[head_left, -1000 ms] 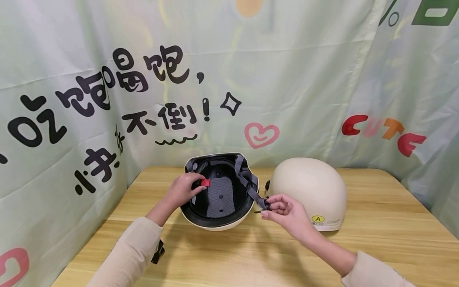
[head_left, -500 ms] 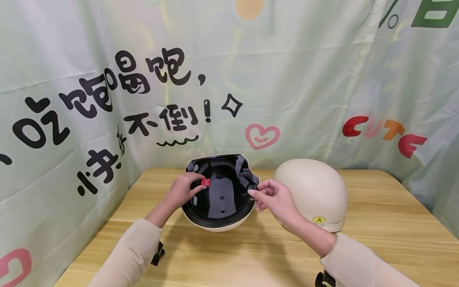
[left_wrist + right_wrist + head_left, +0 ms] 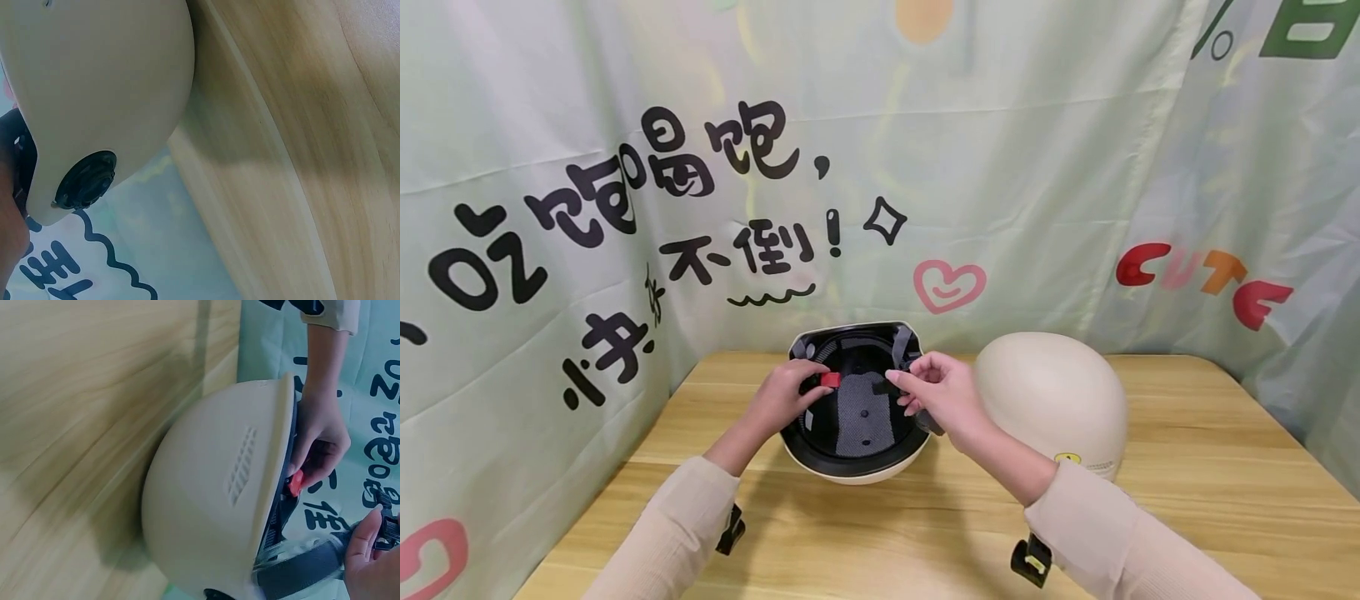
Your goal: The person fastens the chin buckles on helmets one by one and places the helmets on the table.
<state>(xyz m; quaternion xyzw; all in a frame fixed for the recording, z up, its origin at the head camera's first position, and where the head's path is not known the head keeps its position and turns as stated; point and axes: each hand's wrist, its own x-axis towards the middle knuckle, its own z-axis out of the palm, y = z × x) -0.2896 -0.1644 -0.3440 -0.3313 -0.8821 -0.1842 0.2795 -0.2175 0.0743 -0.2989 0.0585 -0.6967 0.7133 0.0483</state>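
Observation:
A cream helmet (image 3: 853,479) lies crown-down on the wooden table, its black padded inside facing up. Over its left side my left hand (image 3: 781,396) pinches a buckle half with a red end (image 3: 831,380) between thumb and fingers. My right hand (image 3: 943,398) is over the right rim, thumb and fingers gripping the black buckle end (image 3: 389,530) of the grey chin strap (image 3: 303,569). The two buckle ends are apart, facing each other across the opening. In the left wrist view the helmet's outer shell (image 3: 106,75) and a black round fitting (image 3: 87,180) hide most of the left hand.
A second cream helmet (image 3: 1048,400) stands dome-up on the table (image 3: 865,542), just right of the right hand. A printed cloth curtain (image 3: 1030,183) hangs behind the table and along its sides. Black wrist devices (image 3: 1032,560) hang below both sleeves.
My right hand has moved left and slightly up, carrying the strap's black buckle end from outside the rim to over the helmet's opening. The left hand holds its place with the red-ended buckle.

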